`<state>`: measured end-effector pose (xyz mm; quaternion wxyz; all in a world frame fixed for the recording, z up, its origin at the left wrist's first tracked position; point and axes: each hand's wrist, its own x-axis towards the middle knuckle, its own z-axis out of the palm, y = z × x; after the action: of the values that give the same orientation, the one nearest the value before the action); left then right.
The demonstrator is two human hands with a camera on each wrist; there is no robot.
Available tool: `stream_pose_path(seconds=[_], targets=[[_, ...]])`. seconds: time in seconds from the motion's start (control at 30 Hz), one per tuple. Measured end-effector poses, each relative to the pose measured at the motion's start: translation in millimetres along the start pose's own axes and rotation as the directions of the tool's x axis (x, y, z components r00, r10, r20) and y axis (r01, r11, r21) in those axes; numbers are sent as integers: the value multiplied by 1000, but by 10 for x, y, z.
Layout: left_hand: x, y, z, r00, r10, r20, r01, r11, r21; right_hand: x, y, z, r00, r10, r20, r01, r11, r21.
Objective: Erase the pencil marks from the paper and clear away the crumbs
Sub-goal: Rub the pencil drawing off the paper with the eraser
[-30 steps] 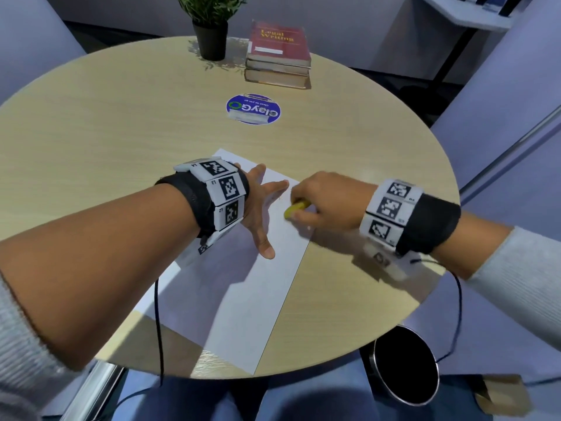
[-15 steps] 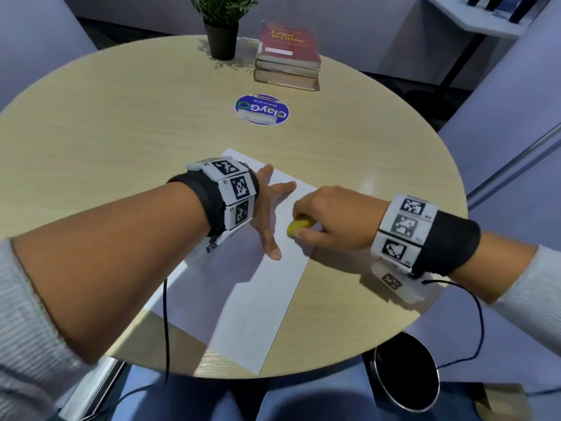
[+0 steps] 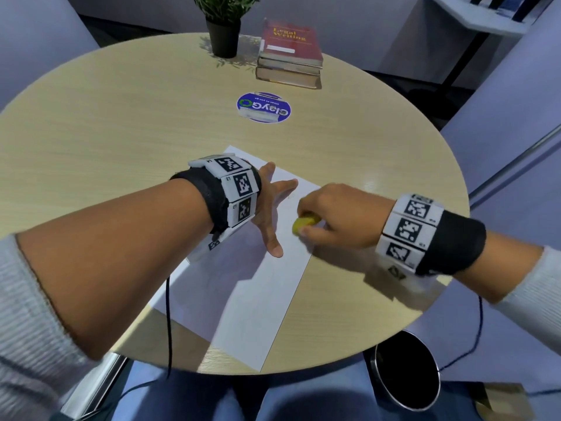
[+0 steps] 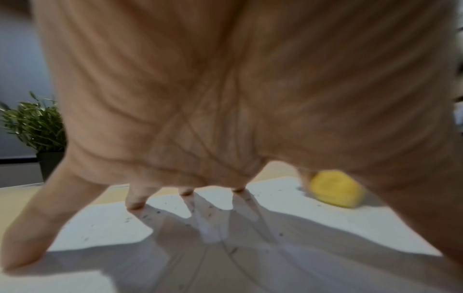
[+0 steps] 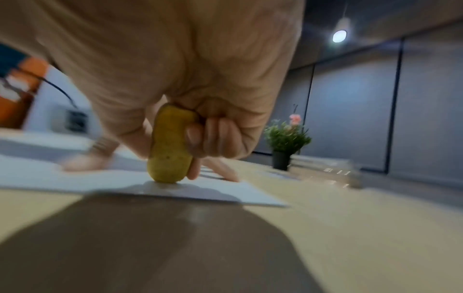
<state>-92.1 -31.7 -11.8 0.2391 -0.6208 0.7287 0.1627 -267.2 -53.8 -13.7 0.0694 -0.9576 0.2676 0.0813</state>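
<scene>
Since a second earlier my right hand had slid its pinched yellow eraser nearer me along the paper. Left hand, fingers splayed, pinned the thin, easily creased sheet to the counter amid crumbs.

The tabletop is pale wood-grain laminate, smooth with a soft sheen that catches glare at its right edge, and the paper on it is matt white, dusted with fine dark crumbs near the left hand. The eraser looks like dull yellow rubber, slightly pitted and smudged. At the far side, the top book has a matt red cover, the round sticker is glossy, and the plant pot is matt black.
</scene>
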Motion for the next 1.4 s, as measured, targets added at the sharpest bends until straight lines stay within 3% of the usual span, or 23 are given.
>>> stream_pose_path(seconds=[0.07,0.17,0.3,0.33,0.43,0.5,0.6,0.63,0.73,0.8,0.9,1.03,1.2,1.33,1.4], targets=[[0,-15,-13,1000,-4,14,4,1000,-8,0,0,-5,1000,1,6,-2,999,42],[-15,6,-25,1000,1,-8,-1,1000,-14,26,241,-117,982,185,-28,-184,982,39],[0,6,-11,1000,-9,-2,9,1000,17,-65,3,36,1000,-13,-7,13,1000,27],[-3,0,-21,1000,-7,1,7,1000,16,-64,2,31,1000,-15,-6,15,999,52],[-28,8,-35,1000,-4,1,4,1000,0,12,258,-113,984,175,-37,-172,983,65],[-29,15,-29,1000,-4,3,4,1000,-2,0,238,-88,989,141,-36,-140,990,28],[-5,-1,-8,1000,2,2,-2,1000,2,-64,-17,22,1000,-29,4,29,997,66],[-1,-10,-9,1000,2,2,-2,1000,2,-58,-2,8,1000,-20,3,20,996,90],[-23,-5,-27,1000,-5,7,5,1000,-1,11,261,-125,985,167,-36,-164,983,77],[-30,6,-28,1000,-4,6,4,1000,-1,-26,229,-85,990,134,-49,-132,990,38],[4,-9,-11,1000,5,4,-5,1000,-3,-117,-34,38,999,-44,-12,44,997,58],[3,-12,-15,1000,3,2,-3,1000,-3,-39,222,-101,989,144,-32,-141,987,73],[-11,-8,-5,1000,-2,-3,1,1000,-21,-140,-23,40,999,-37,-8,37,996,80],[-20,-1,-11,1000,6,-14,-6,1000,-13,-85,237,-100,987,153,-39,-150,986,70],[-29,-4,-15,1000,3,-10,-3,1000,-8,-117,167,-54,996,85,-35,-83,995,49]])
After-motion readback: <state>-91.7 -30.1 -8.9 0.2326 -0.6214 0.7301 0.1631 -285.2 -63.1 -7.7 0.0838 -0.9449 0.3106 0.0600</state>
